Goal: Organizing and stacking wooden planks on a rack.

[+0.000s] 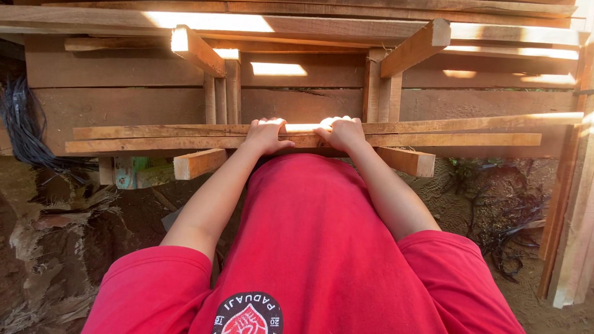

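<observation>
Red shirt (309, 247) fills the lower frame, and above it, at centre, left hand (266, 135) and right hand (342, 132) both clench the slats (433, 134) lying across two rails; even grip should keep them level.

I see two wooden bearers (198, 49) jutting out from the plank stack toward me, one left, one right (416, 46). Directly across them lie long thin wooden slats (470, 131), side by side and roughly level, spanning both.
</observation>
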